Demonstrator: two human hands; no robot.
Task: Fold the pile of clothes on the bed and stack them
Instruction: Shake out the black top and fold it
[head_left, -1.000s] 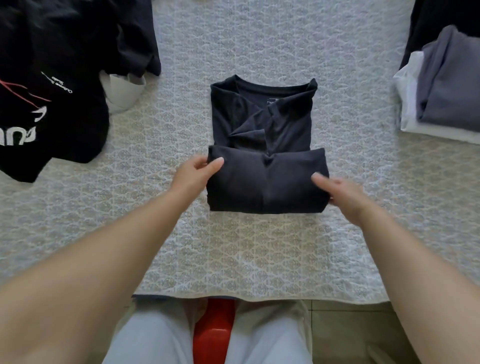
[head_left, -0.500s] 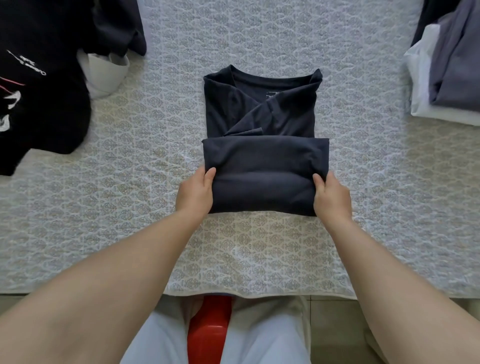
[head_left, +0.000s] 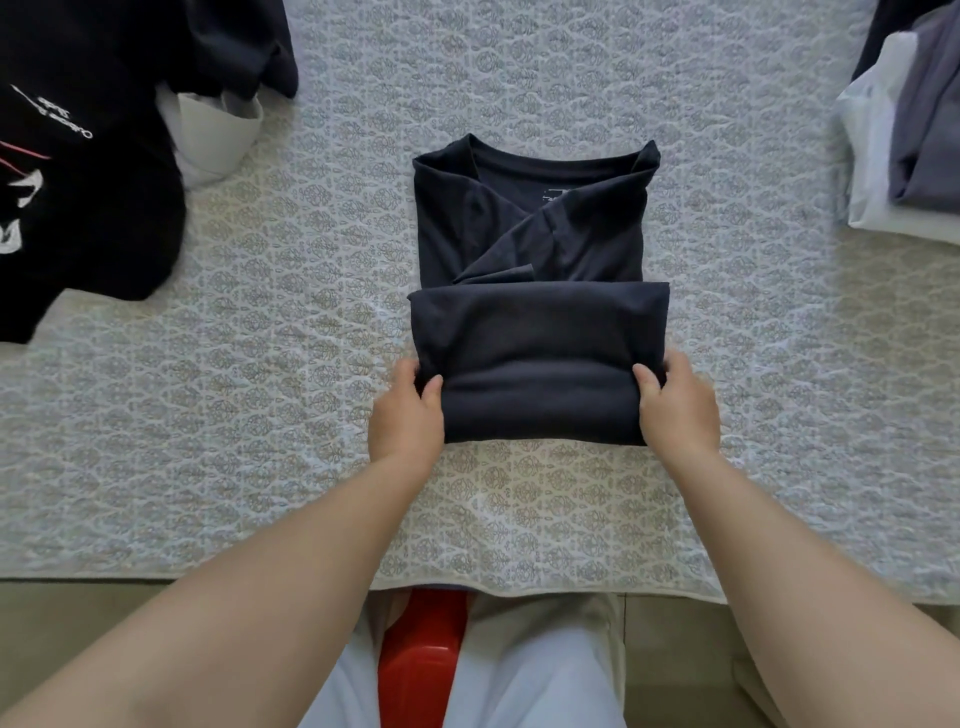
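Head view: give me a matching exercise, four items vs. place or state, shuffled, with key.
Items:
1. dark T-shirt
2. black printed garment
3. folded stack
4. left hand

Places or states:
A. bed's far right edge
B. grips the shirt's folded lower left corner
C. centre of the bed, half folded
D. unfolded, upper left

Pairs: 1-C, 2-D, 3-A, 4-B
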